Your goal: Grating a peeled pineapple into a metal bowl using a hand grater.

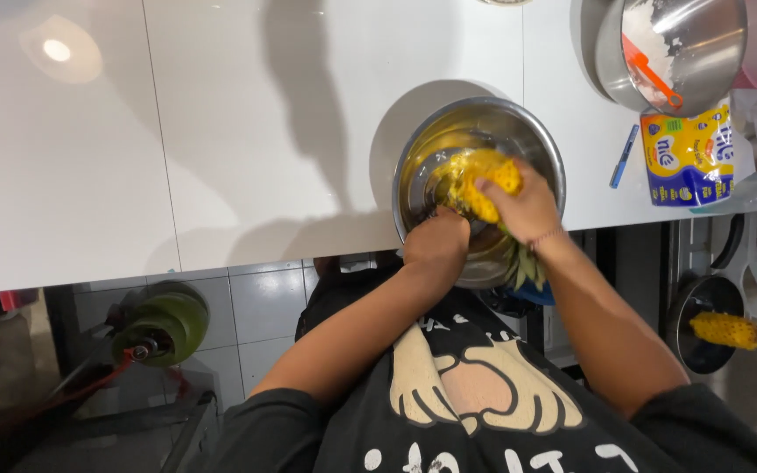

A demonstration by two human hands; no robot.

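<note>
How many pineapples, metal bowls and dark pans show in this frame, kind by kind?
Peeled pineapples: 2, one held by the right hand, with the left hand beside it, one on the pan.
Metal bowls: 2, one under the hands, one at top right.
Dark pans: 1.
Total: 5

Person seen from above: bare forearms, both hands uncovered, left hand (436,241) and right hand (526,208). A thin pinkish band (547,237) circles the right wrist. Black short-sleeved T-shirt (326,429) with a cream print of two cartoon hands (475,394) and white lettering below it.
</note>
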